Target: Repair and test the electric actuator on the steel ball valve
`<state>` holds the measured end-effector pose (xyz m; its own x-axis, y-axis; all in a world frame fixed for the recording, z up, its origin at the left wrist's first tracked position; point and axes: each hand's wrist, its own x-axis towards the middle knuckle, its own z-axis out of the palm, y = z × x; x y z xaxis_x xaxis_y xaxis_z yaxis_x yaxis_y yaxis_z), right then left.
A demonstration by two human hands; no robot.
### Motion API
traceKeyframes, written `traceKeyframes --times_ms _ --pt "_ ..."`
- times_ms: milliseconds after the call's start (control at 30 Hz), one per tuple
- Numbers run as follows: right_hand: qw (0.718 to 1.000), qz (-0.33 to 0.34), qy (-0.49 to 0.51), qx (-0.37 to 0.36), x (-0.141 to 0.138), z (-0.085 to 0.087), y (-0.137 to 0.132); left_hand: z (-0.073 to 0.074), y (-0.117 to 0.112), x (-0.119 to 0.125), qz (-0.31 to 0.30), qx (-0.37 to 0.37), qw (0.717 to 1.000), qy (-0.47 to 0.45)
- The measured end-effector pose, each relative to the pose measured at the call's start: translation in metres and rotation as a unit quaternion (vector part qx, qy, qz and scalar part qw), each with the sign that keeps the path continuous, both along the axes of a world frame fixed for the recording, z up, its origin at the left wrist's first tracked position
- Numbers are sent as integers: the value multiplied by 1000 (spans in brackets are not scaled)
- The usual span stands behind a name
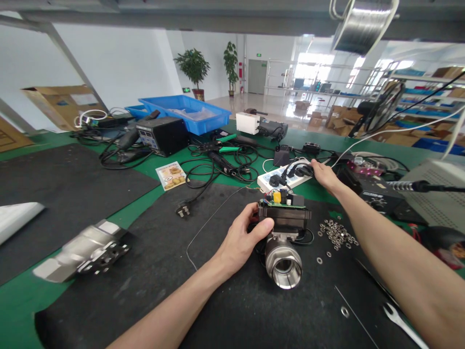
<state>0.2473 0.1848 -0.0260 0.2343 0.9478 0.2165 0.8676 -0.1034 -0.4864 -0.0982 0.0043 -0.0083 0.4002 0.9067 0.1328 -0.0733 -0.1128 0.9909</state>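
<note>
My left hand (242,235) grips the side of a black actuator box (286,217) with an exposed circuit board on top. The box sits on a steel valve body (284,261) that rests on the black mat (152,261). My right hand (324,175) reaches far forward to a white power strip (281,178). Its fingers are closed on a black plug (304,170) at the strip. A second black plug (275,181) sits in the strip a little to the left.
Several small washers (337,233) lie right of the valve, a wrench (401,321) at lower right. Another steel valve part (85,249) lies at left. Cables, a black controller box (162,135), a blue tray (189,113) and a soldering station (374,194) crowd the far bench.
</note>
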Motion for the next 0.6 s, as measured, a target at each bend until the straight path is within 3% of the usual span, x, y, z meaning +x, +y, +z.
traceKeyframes --times_ms 600 --pt "1000 15 -10 14 7 -7 6 -2 1 -1 -5 0 1000 -6"
